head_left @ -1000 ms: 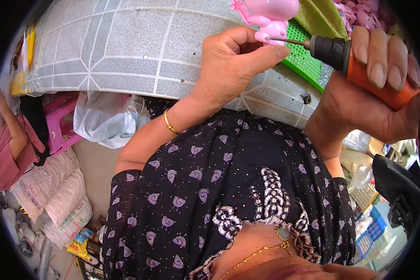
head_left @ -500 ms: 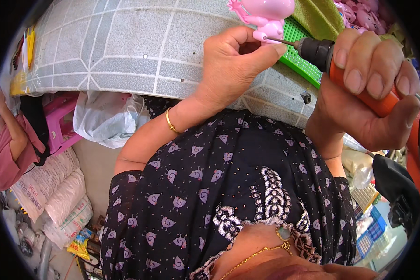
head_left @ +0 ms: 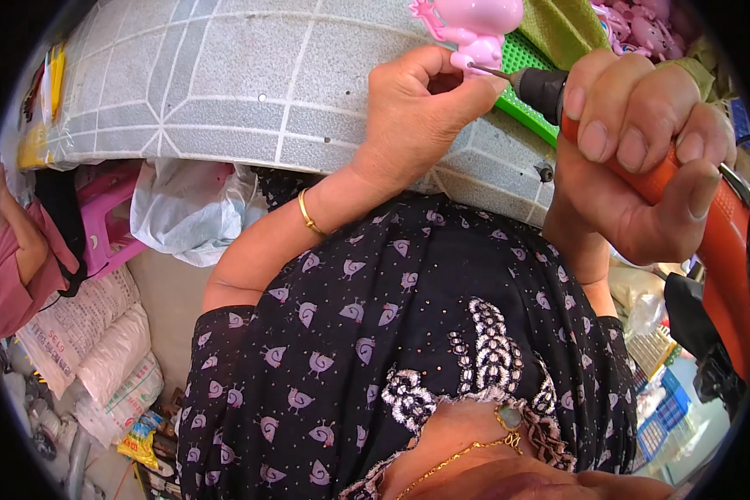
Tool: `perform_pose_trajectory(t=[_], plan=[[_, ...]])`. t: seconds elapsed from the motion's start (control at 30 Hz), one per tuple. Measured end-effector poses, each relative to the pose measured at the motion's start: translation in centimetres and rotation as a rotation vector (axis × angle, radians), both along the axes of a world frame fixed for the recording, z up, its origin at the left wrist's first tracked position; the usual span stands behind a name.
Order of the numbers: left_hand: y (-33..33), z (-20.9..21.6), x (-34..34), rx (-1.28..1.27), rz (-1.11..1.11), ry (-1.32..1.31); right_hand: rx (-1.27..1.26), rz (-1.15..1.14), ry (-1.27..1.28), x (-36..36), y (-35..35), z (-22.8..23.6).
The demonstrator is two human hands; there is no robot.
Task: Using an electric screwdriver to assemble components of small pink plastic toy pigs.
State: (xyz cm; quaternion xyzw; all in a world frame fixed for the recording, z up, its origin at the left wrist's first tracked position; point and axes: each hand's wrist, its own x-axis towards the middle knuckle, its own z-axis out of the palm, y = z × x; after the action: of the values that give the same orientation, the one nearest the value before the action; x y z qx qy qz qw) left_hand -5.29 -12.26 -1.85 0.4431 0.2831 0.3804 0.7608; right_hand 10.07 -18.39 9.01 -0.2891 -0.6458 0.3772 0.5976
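My left hand [head_left: 412, 121] pinches a glossy pink plastic toy figure [head_left: 479, 18] low down, between thumb and fingers, over the table. The toy's top runs out of the picture. In my right hand [head_left: 633, 125] is an orange power screwdriver [head_left: 725, 229] with a black nose [head_left: 542, 93], my fingers wrapped round its body. Its thin metal bit [head_left: 490, 72] points left and meets a small hole in the toy's rounded pink foot [head_left: 461, 61]. Whether a screw sits in that hole I cannot make out.
A green perforated tray [head_left: 532, 121] lies beneath and behind the toy on the grey tile-patterned tabletop [head_left: 233, 67]. Pink toy parts [head_left: 642, 29] are heaped at the far right by olive cloth [head_left: 562, 33]. Another person's arm [head_left: 25, 242] shows at left, above stacked sacks [head_left: 83, 333].
My right hand and the screwdriver have shifted left toward the toy, so less of the bit shows. My left hand and the toy have barely moved.
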Motion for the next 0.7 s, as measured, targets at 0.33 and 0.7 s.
perform_pose_trajectory(t=[0.33,0.7], plan=[[0.0,0.4,0.0,-0.022,-0.002,-0.020,0.066,-0.167,0.109,0.0,0.4,-0.6],[0.9,0.6,-0.6,-0.118,-0.090,-0.047,0.057,-0.296,0.409,3.0,-1.0,1.1]])
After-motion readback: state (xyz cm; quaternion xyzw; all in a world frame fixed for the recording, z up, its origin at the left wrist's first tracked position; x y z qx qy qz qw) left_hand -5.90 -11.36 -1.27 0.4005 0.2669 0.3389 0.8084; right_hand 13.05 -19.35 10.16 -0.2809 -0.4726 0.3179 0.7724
